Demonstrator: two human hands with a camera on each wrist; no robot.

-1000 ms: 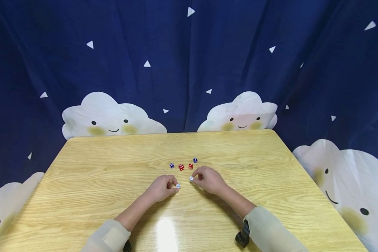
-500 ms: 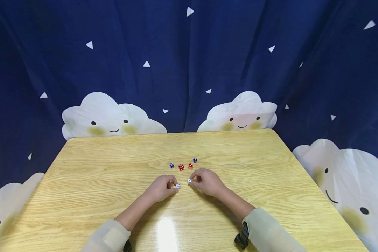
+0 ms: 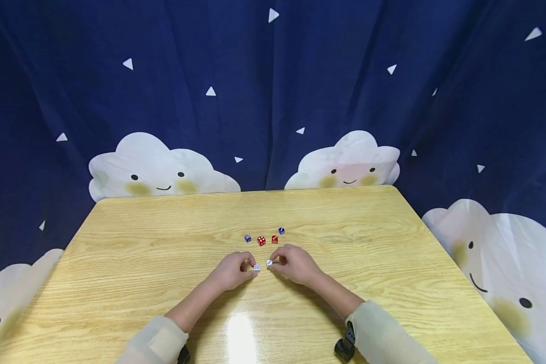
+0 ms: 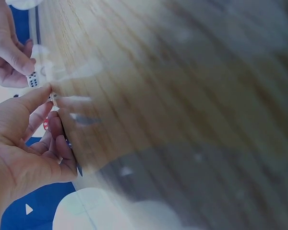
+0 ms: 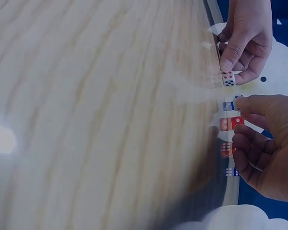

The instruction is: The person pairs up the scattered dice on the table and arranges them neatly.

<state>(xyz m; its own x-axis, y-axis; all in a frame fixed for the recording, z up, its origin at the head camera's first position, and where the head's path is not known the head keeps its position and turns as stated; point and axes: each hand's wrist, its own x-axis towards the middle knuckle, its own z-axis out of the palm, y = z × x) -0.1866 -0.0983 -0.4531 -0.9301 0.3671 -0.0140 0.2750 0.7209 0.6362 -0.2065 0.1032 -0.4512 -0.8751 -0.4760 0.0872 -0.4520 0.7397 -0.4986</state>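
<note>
Leftward and a little nearer the person, the right hand (image 3: 296, 265) has moved its white die (image 3: 269, 263) over the last second — the left hand (image 3: 232, 272) has stayed put, and the gap between the two has narrowed. Each grip is a narrow pinch: the right hand holds its die between thumb and fingertip, and the left hand likewise pinches the other die (image 3: 257, 268), whose top shows six pips. Those two dice sit just beside each other, apart, near the middle of the table (image 3: 164, 242); whether either touches the wood I cannot tell. Just beyond them, on the table, lie a left red die (image 3: 261, 241) and a right red die (image 3: 274, 239), with a left blue die (image 3: 247, 238) and a right blue die (image 3: 281, 230) at the outer ends — the right one set farthest back. Behind hangs a dark blue curtain (image 3: 236, 50) with smiling clouds (image 3: 164, 167).
</note>
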